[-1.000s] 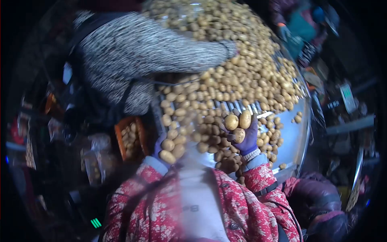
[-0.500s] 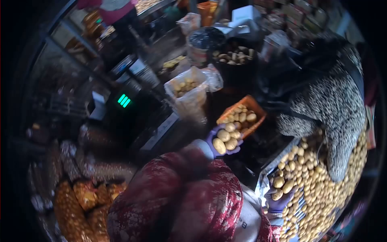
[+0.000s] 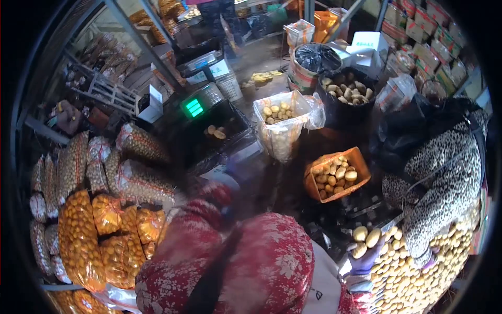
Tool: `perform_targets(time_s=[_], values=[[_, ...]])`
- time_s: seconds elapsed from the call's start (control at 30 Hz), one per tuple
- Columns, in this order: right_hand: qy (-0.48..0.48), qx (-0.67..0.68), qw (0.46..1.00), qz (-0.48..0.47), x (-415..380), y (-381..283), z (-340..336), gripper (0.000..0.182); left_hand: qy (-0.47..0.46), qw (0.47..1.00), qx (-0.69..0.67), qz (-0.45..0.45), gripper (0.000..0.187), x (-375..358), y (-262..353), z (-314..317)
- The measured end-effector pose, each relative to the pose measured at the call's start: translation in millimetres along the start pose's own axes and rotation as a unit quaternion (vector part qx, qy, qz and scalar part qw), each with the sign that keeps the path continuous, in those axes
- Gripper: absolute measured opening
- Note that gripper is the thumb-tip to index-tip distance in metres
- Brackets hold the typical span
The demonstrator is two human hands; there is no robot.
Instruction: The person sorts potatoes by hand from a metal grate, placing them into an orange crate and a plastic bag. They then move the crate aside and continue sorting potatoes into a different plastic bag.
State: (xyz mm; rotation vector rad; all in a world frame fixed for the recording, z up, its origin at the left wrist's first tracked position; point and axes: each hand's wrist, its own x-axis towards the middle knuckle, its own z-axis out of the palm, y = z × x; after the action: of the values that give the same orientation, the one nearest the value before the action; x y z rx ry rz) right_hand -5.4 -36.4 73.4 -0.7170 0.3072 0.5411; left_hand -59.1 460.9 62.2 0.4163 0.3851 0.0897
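My right hand [image 3: 367, 257], in a purple glove, cups several potatoes [image 3: 361, 240] at the edge of a large heap of potatoes [image 3: 408, 280]. My left hand [image 3: 241, 168] is smeared by motion and dark, close to the front of a black-lined box [image 3: 235, 125]; its fingers and anything in them cannot be made out. A few potatoes [image 3: 215, 132] lie inside that box, beside a scale with a lit green display [image 3: 193, 108]. In front of me stands an orange crate [image 3: 312, 189] holding many potatoes.
A clear-lined basket [image 3: 280, 137] of potatoes and a black-lined tub [image 3: 337, 107] of potatoes stand farther off. At the right a co-worker's patterned sleeve [image 3: 444, 178] reaches over the heap. Filled net sacks [image 3: 78, 235] are piled at the left; cartons [image 3: 423, 31] are stacked behind.
My left hand has moved left, from beside the orange crate with potatoes in it to near the black-lined box. My right hand still holds potatoes. The view has shifted, and the co-worker's arm reaches the heap.
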Motion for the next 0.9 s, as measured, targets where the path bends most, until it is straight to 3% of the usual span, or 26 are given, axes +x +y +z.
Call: perform_targets(time_s=[0.03,0.13,0.17,0.2,0.23,0.27,0.3,0.33,0.4,0.5,0.6,0.63,0.67,0.73,0.77,0.83,0.9], values=[[0.010,0.011,1.000,0.002,6,3,12,0.050,0.023,0.995,0.015,-0.093,0.053,0,-34,0],[0.012,-0.083,0.995,-0.045,15,17,73,0.041,0.070,0.935,0.040,-0.347,0.070,5,-118,38],[-0.051,-0.148,0.986,-0.049,34,27,59,0.052,0.044,0.926,0.049,-0.372,0.073,4,-135,56],[-0.025,-0.158,0.985,-0.068,32,39,93,0.048,0.018,0.916,0.058,-0.396,0.077,4,-151,74],[-0.188,-0.215,0.958,-0.013,52,38,67,0.050,-0.082,0.893,0.005,-0.442,0.078,11,-166,76],[-0.152,-0.214,0.965,-0.027,40,50,101,0.055,-0.165,0.919,0.144,-0.327,0.076,16,-179,67],[-0.156,-0.250,0.954,-0.045,34,52,118,0.060,-0.209,0.913,0.291,-0.197,0.075,22,-191,58],[-0.147,-0.373,0.907,-0.128,45,62,97,0.056,-0.242,0.914,0.257,-0.199,0.072,28,-194,48],[-0.146,-0.288,0.946,-0.022,58,69,60,0.050,-0.222,0.901,0.000,-0.372,0.066,42,-184,12],[-0.059,-0.146,0.983,0.097,48,51,61,0.046,-0.131,0.932,-0.054,-0.334,0.057,44,-142,-17],[-0.034,-0.151,0.984,0.089,58,62,26,0.048,0.005,0.982,0.034,-0.186,0.021,38,-73,11],[-0.020,-0.157,0.984,0.086,68,63,28,0.050,0.033,0.988,0.046,-0.142,0.022,47,-46,6],[-0.019,-0.157,0.985,0.064,67,55,47,0.050,0.053,0.992,0.059,-0.099,0.023,54,-18,-4],[-0.108,-0.090,0.990,0.002,92,58,30,0.047,0.080,0.993,0.081,-0.029,0.025,65,37,-29],[-0.059,-0.048,0.997,0.025,95,52,39,0.048,0.095,0.991,0.091,-0.009,0.026,69,60,-45],[-0.043,0.023,0.997,-0.059,84,54,34,0.046,0.132,0.985,0.112,-0.010,0.028,84,77,-68],[-0.139,0.038,0.961,-0.238,81,97,-2,0.040,0.191,0.972,0.131,-0.044,0.030,88,62,-90]])
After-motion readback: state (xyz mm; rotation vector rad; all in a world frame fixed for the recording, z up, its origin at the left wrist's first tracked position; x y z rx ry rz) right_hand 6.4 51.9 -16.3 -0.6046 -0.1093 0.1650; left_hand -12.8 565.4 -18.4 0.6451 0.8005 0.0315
